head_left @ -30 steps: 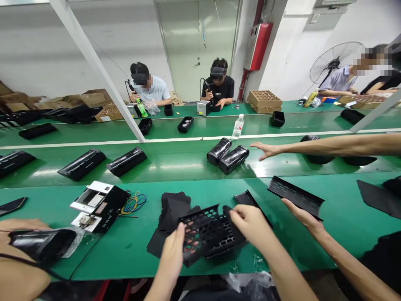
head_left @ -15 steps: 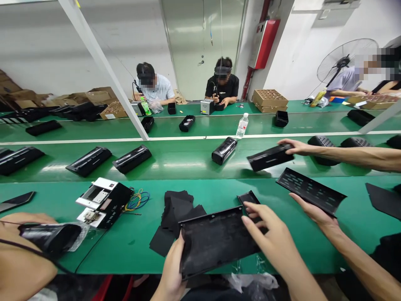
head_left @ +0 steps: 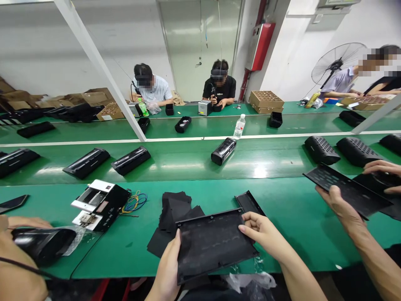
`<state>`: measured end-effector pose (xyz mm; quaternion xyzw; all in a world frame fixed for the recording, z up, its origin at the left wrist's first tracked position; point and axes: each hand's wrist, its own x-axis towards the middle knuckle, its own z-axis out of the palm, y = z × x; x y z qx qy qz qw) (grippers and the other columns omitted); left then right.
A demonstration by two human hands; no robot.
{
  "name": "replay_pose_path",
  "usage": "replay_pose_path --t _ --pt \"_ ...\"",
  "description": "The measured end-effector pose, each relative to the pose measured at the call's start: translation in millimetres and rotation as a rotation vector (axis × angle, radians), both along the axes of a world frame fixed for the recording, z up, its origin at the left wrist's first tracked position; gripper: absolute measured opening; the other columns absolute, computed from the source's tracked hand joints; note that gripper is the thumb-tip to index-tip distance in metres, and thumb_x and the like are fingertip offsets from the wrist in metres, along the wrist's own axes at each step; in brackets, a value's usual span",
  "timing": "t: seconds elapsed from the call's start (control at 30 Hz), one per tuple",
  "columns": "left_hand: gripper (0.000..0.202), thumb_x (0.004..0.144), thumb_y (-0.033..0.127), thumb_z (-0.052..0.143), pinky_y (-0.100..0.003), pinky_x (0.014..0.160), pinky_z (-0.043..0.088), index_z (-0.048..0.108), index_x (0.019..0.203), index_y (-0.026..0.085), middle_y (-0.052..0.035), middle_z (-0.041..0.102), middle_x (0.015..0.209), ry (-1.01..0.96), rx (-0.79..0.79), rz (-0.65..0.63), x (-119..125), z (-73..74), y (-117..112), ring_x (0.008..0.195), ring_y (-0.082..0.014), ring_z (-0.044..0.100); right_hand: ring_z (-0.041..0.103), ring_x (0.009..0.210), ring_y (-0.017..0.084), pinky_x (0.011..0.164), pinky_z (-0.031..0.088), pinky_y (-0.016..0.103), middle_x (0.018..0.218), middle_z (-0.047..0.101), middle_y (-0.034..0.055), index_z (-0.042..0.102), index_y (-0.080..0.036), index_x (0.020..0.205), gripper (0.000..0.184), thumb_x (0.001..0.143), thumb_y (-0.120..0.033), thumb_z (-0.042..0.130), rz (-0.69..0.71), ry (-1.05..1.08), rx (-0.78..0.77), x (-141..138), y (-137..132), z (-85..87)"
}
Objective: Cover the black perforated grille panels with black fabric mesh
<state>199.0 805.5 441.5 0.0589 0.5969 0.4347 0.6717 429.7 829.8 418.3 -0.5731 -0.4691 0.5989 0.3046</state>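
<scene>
I hold a flat black plastic panel (head_left: pixel 213 244) over the near edge of the green table. My left hand (head_left: pixel 167 269) grips its left edge, thumb on top. My right hand (head_left: pixel 261 232) pinches its right edge near the far corner, fingers curled. A stack of black foam sheets (head_left: pixel 173 209) lies just beyond the panel on the left. A small black tray piece (head_left: pixel 249 202) lies beyond my right hand.
A neighbour's hand (head_left: pixel 340 205) on the right holds a perforated black panel (head_left: pixel 346 190). On the left, another person's arm holds a black housing (head_left: pixel 42 244). An open black box (head_left: pixel 100 205) with coloured wires (head_left: pixel 134 201) sits left. Black speaker housings (head_left: pixel 223 150) ride the conveyor (head_left: pixel 175 163).
The grille was turned over to its solid side and lowered toward me. The neighbour pulled one speaker housing off the conveyor and drew the perforated panel to the right.
</scene>
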Motion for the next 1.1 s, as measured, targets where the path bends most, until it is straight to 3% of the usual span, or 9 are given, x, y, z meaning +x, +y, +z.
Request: replay_pose_path --t 0.3,0.63,1.1 --pt "0.031 0.071 0.038 0.056 -0.034 0.084 0.047 0.062 0.090 0.014 -0.0075 0.069 0.087 -0.062 0.009 0.026 -5 0.5 2 0.093 -0.0238 0.059 0.043 0.044 0.008 0.044 0.037 0.022 0.051 0.043 -0.0067 0.049 -0.016 0.074 0.030 0.067 -0.043 0.058 -0.052 0.073 -0.012 -3 -1 -2.8" --pt "0.042 0.071 0.039 0.055 -0.039 0.091 0.042 0.056 0.104 0.014 -0.0074 0.068 0.094 -0.101 -0.015 0.036 -13 -15.9 4 0.101 -0.0252 0.055 0.043 0.047 0.009 0.045 0.038 0.023 0.053 0.043 -0.0049 0.048 -0.016 0.075 0.028 0.071 -0.044 0.053 -0.053 -0.029 0.035 -2 -4 7.0" --pt "0.052 0.075 0.041 0.049 -0.039 0.095 0.037 0.046 0.118 0.012 -0.0108 0.063 0.103 -0.296 0.001 0.045 -11 -10.8 2 0.101 -0.0259 0.054 0.034 0.051 0.008 0.048 0.029 0.023 0.054 0.036 -0.0061 0.046 -0.016 0.077 0.025 0.070 -0.040 0.054 -0.028 -0.053 0.041 -2 -4 6.1"
